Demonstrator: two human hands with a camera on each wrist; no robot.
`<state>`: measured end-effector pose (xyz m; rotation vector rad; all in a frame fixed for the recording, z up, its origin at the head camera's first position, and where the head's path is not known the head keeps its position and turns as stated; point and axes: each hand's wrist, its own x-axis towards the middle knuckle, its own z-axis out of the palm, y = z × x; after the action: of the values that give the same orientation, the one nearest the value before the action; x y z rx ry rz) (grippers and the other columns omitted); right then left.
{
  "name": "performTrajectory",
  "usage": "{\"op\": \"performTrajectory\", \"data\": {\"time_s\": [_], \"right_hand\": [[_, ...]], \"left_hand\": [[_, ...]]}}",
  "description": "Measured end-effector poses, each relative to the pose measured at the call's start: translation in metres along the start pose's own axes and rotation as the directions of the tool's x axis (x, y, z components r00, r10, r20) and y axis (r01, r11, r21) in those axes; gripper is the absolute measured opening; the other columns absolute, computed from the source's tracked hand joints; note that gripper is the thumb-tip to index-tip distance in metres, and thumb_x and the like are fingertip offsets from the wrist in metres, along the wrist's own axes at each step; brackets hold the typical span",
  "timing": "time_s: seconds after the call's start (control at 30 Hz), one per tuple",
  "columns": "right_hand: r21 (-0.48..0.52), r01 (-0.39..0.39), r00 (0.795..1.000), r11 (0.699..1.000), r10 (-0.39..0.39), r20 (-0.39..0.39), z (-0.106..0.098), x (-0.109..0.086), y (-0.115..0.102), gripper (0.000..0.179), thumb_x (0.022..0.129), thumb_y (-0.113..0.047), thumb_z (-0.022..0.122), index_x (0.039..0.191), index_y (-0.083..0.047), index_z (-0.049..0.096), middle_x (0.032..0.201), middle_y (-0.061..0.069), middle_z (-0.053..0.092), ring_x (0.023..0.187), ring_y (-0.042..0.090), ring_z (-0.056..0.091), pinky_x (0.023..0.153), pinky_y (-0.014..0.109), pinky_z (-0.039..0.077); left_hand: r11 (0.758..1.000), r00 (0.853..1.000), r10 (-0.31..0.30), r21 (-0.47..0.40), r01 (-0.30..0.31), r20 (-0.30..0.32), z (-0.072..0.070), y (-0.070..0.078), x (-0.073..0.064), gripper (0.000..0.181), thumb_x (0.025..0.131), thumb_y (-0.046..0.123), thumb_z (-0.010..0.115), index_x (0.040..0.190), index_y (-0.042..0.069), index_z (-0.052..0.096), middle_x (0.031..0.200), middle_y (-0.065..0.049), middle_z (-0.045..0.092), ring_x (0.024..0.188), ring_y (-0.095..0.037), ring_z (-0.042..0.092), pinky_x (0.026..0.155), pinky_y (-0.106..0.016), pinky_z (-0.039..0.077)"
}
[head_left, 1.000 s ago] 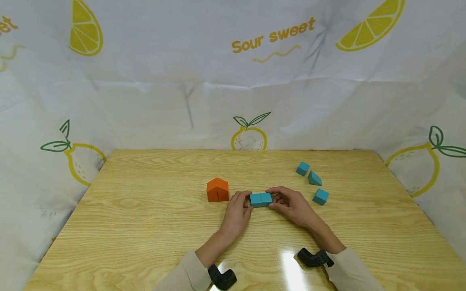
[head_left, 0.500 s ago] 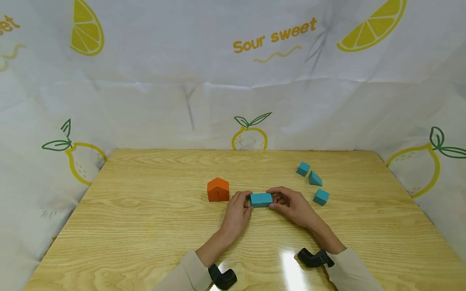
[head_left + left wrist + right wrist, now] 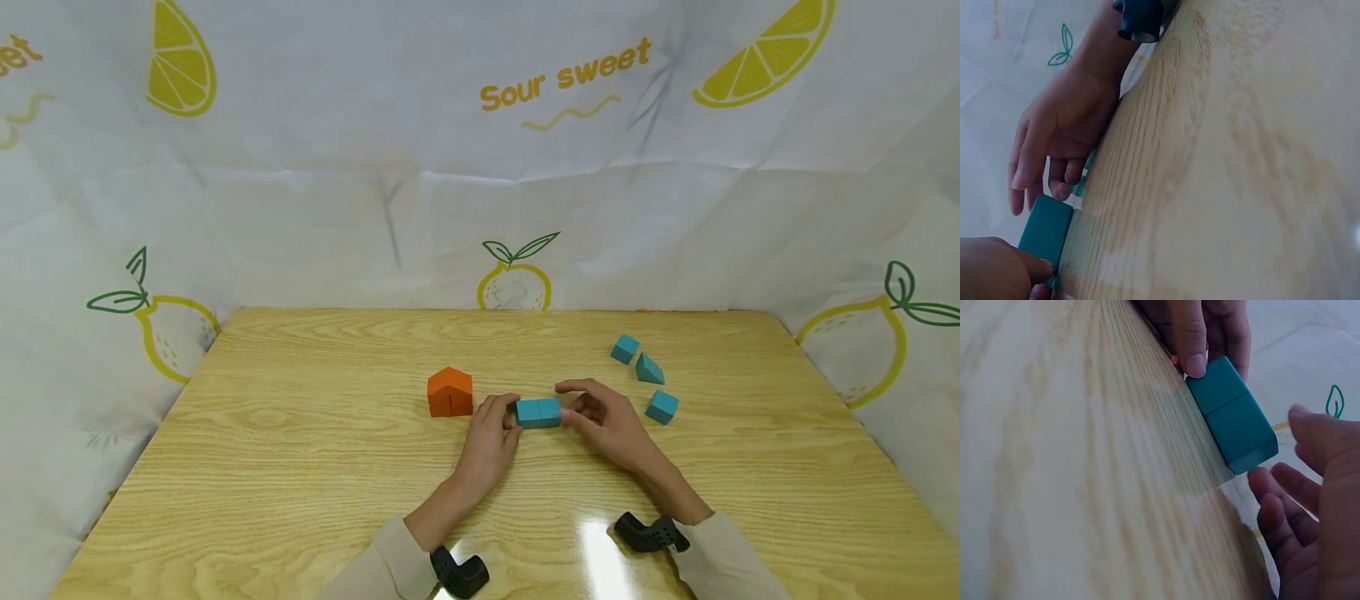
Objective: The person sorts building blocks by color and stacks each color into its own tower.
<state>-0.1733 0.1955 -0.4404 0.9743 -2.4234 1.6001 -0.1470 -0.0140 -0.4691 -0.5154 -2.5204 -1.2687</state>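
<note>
Two blue cube blocks sit side by side on the table, pressed together with a thin seam between them. My left hand pinches the left end of the pair between thumb and fingers. In the right wrist view, the left thumb lies against the near corner of the blocks. Beside the right end is my right hand, its thumb and fingers spread apart and holding nothing. The left wrist view shows that hand off the end of the blue block.
Left of my left hand stands a small house shape of orange blocks. To the right lie a blue cube, a blue triangular block and another blue cube. A white lemon-print cloth hangs behind the wooden table.
My right hand has let go of the right end of the blue pair and drawn slightly right, its fingers spreading. The left hand and the blocks stay in place.
</note>
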Motion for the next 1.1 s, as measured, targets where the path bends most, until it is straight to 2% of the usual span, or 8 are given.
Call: {"op": "performTrajectory", "data": {"time_s": [0.17,0.3,0.47,0.7,0.8,0.93,1.03,1.1], "right_hand": [[0.016,0.033,0.993,0.999,-0.031,-0.110,0.000,-0.001,-0.005,0.032,0.087,0.014,0.059,0.119,0.013,0.055,0.109,0.031,0.057,0.074,0.030,0.061,0.058,0.023,0.048],[0.042,0.027,0.982,0.999,-0.019,-0.186,0.000,-0.002,-0.005,0.032,0.088,0.014,0.058,0.120,0.012,0.056,0.111,0.031,0.057,0.077,0.032,0.060,0.065,0.022,0.050],[-0.016,-0.012,0.966,1.000,0.007,-0.260,-0.005,-0.001,-0.012,0.030,0.089,0.010,0.059,0.119,0.007,0.058,0.110,0.028,0.058,0.074,0.033,0.061,0.067,0.021,0.050],[-0.115,0.017,0.949,0.993,-0.052,-0.310,-0.030,-0.003,-0.020,0.027,0.086,0.016,0.058,0.113,0.012,0.060,0.099,0.020,0.062,0.069,0.029,0.059,0.061,0.020,0.047],[-0.117,0.002,0.941,0.993,-0.041,-0.336,-0.043,-0.006,-0.019,0.025,0.086,0.016,0.059,0.111,0.013,0.061,0.098,0.012,0.064,0.070,0.022,0.059,0.059,0.018,0.047],[-0.121,-0.045,0.938,0.992,0.000,-0.346,-0.059,-0.011,-0.014,0.022,0.089,0.010,0.060,0.111,0.011,0.062,0.098,0.018,0.065,0.072,0.012,0.059,0.057,0.018,0.045],[-0.142,-0.068,0.938,0.988,0.015,-0.345,-0.069,-0.014,-0.015,0.022,0.089,0.009,0.061,0.111,0.010,0.063,0.101,0.027,0.062,0.072,0.012,0.059,0.057,0.017,0.045],[-0.161,-0.080,0.938,0.984,0.020,-0.347,-0.075,-0.015,-0.015,0.022,0.088,0.009,0.062,0.110,0.010,0.063,0.100,0.026,0.062,0.071,0.014,0.059,0.059,0.016,0.045]], "left_hand": [[1.000,1.000,-0.010,-0.010,0.010,0.006,0.001,-0.001,0.000,0.038,0.085,-0.007,0.068,0.120,-0.005,0.055,0.093,-0.008,0.053,0.077,-0.015,0.049,0.066,-0.023,0.046],[1.000,1.000,-0.022,-0.007,0.022,0.009,0.001,-0.001,0.000,0.038,0.085,-0.007,0.068,0.121,-0.004,0.055,0.093,-0.007,0.052,0.078,-0.015,0.050,0.067,-0.024,0.046],[1.000,1.000,-0.024,-0.005,0.024,0.012,0.001,-0.002,0.000,0.038,0.085,-0.007,0.068,0.121,-0.003,0.055,0.092,-0.006,0.052,0.078,-0.015,0.049,0.067,-0.024,0.045],[1.000,1.000,-0.024,-0.002,0.024,0.016,0.001,0.000,0.000,0.038,0.086,-0.005,0.068,0.121,-0.003,0.055,0.091,-0.006,0.052,0.078,-0.015,0.049,0.067,-0.024,0.045],[1.000,0.999,-0.028,-0.003,0.028,0.022,0.001,0.000,0.001,0.038,0.086,-0.005,0.067,0.122,-0.003,0.055,0.091,-0.006,0.051,0.078,-0.015,0.048,0.067,-0.024,0.045],[0.999,0.999,-0.032,-0.013,0.032,0.022,0.001,0.001,0.000,0.038,0.086,-0.005,0.067,0.122,-0.003,0.055,0.093,-0.007,0.052,0.078,-0.015,0.049,0.067,-0.024,0.045],[0.999,0.999,-0.030,-0.012,0.031,0.017,0.000,0.002,0.000,0.038,0.086,-0.006,0.067,0.121,-0.003,0.055,0.094,-0.008,0.053,0.079,-0.016,0.049,0.068,-0.024,0.046],[0.999,0.999,-0.032,-0.010,0.033,0.015,0.000,0.002,0.000,0.038,0.085,-0.006,0.068,0.121,-0.003,0.055,0.094,-0.008,0.053,0.079,-0.016,0.050,0.068,-0.024,0.046]]}}
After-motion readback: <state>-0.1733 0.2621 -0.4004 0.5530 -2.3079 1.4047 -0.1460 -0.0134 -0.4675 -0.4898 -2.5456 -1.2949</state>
